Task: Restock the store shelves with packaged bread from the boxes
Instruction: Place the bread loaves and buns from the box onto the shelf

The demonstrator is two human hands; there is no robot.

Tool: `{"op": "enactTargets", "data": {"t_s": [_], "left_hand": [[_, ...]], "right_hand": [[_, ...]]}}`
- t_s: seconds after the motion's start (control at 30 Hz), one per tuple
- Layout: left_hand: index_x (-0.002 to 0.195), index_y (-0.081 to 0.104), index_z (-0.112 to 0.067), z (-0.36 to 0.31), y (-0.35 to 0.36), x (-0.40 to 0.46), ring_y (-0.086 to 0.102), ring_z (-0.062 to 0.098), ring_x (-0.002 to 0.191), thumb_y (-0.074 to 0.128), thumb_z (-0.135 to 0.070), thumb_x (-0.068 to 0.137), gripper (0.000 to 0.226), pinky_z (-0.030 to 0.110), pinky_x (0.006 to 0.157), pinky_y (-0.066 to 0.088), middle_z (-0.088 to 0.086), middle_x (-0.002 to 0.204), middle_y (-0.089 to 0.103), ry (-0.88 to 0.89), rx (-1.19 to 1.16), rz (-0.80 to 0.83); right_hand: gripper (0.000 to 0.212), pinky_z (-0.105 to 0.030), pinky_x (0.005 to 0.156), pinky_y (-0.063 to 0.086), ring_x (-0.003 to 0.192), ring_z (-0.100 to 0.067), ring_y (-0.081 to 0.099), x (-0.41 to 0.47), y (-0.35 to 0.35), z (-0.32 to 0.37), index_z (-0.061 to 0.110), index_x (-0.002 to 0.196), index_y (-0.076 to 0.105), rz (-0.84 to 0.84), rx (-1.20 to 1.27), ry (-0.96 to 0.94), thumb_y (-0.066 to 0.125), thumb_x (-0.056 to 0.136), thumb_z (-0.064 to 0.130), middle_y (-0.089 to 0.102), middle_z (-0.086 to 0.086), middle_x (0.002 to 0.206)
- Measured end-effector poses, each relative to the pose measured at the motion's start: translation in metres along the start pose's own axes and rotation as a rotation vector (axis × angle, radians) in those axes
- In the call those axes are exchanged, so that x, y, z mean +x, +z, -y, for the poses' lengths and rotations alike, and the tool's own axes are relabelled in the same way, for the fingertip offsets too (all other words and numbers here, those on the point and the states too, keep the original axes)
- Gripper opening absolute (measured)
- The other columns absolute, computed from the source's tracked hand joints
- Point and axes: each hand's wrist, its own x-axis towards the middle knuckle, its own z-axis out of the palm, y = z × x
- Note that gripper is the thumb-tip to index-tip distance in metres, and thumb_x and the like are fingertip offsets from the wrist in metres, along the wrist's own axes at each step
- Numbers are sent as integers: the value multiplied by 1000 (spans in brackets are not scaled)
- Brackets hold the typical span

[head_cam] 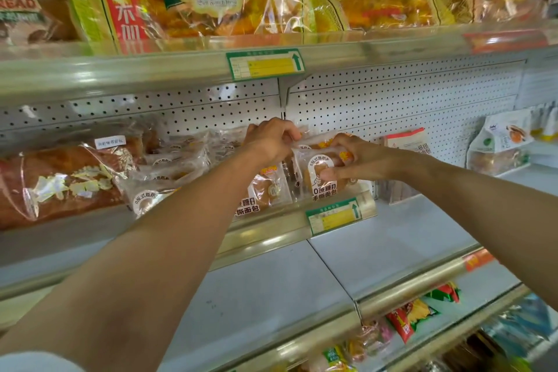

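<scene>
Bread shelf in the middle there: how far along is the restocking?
Partly done. Small bread packets already pile up on the left of the middle shelf. In hand: the left hand and right hand both grip a clear bread pack, setting it at the front. Left: the bare stretch of shelf to the right. No boxes are in view.

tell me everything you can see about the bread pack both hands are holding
The bread pack is a clear, crinkly plastic bag with a brown bun inside, a white rounded label and black Chinese print along the bottom. It stands roughly upright at the front of the middle shelf, just above a green price tag. The left hand pinches its top edge; the right hand grips its right side. A similar pack sits beside it.
</scene>
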Motion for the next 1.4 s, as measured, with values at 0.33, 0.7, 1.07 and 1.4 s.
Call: {"op": "enactTargets", "data": {"t_s": [0.33, 0.7, 1.07, 1.4], "left_hand": [[115, 68, -23, 3, -9, -12, 51, 23, 125, 47, -1, 100, 34, 32, 95, 49, 4, 140, 51, 10, -178, -82], [112, 68, -16, -16, -26, -106, 62, 11, 98, 57, 0, 95, 26, 20, 83, 55, 0, 113, 65, -124, -878, -368], [102, 66, -18, 13, -41, -259, 66, 15, 67, 58, -7, 97, 14, 30, 68, 57, 4, 86, 72, -412, -1237, -530], [107, 65, -16, 131, -61, -423, 66, 10, 59, 56, -10, 98, 14, 23, 59, 54, -2, 76, 72, -795, -1130, -777]], "right_hand": [[89, -29, 95, 33, 126, -18, 38, 3, 0, 5, 24, 141, 38, -121, -142, 12, 78, 69, 56, 34, 0, 132], [22, -29, 85, 42, 111, -13, 49, -36, 42, 36, 14, 109, 66, -729, -12, -297, 62, 93, 29, 59, 3, 111], [34, -37, 61, 45, 62, -27, 54, -68, 143, 113, -1, 77, 59, -400, 320, -533, 54, 96, 27, 57, -17, 72], [35, -11, 46, 40, 47, -8, 56, -85, 303, 237, -4, 82, 66, 153, 581, -617, 48, 102, 18, 65, -16, 69]]}}
